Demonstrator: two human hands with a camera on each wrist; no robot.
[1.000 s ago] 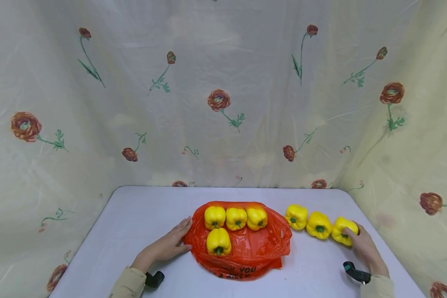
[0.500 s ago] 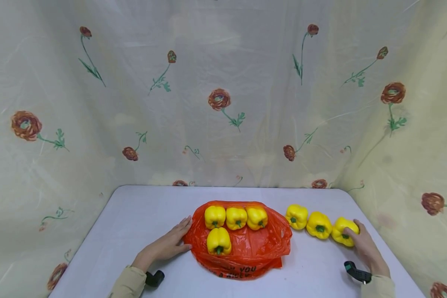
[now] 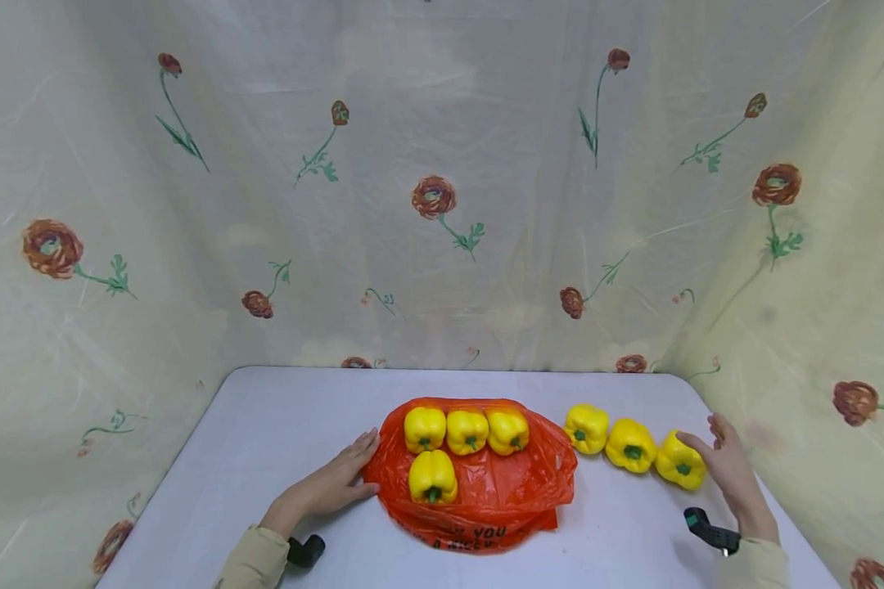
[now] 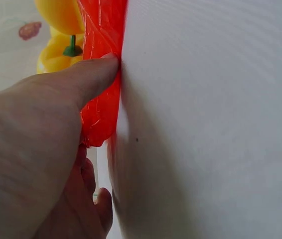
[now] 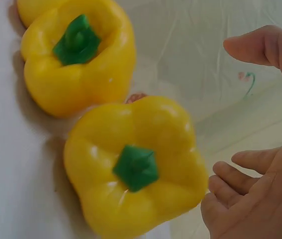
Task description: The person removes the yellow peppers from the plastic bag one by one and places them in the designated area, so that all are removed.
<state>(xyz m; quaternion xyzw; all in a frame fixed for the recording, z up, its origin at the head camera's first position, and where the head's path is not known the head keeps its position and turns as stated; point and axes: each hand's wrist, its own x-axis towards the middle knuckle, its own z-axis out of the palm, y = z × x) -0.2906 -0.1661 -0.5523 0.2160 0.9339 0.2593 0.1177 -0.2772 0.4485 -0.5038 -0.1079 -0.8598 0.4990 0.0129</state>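
My left hand (image 3: 333, 481) rests at the left edge of a red plastic bag (image 3: 486, 483), its thumb and fingers touching the film. Yellow bell peppers with green stems sit on the bag: three in a back row and one pepper (image 3: 433, 478) in front at the left. To the bag's right, three more yellow peppers stand in a slanting row on the table. Beside the rightmost pepper (image 3: 680, 460) hovers my right hand (image 3: 732, 474), thumb and fingers spread. In the right wrist view nothing lies between thumb and fingers, and that pepper (image 5: 136, 164) is just beyond them.
The white table (image 3: 287, 417) carries the bag and peppers. A pale curtain (image 3: 442, 270) with printed flowers hangs behind it and along both sides. Dark wrist cameras sit on both wrists, below light sleeves.
My right hand has let go of the rightmost pepper and lifted away to the right, its fingers spreading. The left hand, the bag and the other peppers stay as they were.
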